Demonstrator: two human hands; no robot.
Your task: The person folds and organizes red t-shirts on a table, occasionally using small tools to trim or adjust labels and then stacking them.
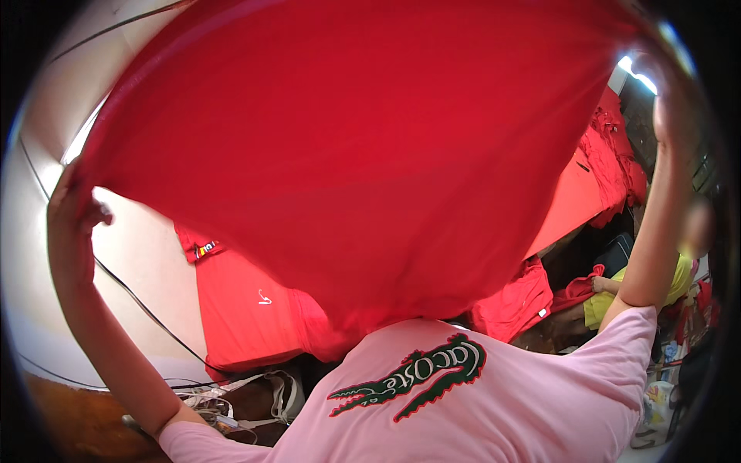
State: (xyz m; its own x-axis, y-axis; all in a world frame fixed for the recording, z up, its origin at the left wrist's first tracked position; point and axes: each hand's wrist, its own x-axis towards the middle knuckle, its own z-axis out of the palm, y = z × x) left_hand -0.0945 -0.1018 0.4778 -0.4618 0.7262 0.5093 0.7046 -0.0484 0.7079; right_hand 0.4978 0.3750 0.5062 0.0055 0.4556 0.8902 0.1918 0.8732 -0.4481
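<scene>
A large sheet of red fabric (347, 154) is stretched up in front of me and fills most of the head view. At its left edge, my left hand (76, 204) is raised and closed on the cloth. My right hand (673, 104) grips the upper right corner, higher than the left; its fingertips are partly lost in shadow and glare. The fabric hangs in a curve between both hands, its lower edge sagging close to my pink shirt (509, 393). Whether it is a sewn garment or a loose piece, I cannot tell.
Behind the cloth, a surface (247, 316) is covered in red fabric. More red pieces (610, 162) are heaped at the far right. A co-worker in a yellow top (679, 282) handles red cloth there. Cords and straps (247, 405) lie low on the left beside a pale wall (147, 278).
</scene>
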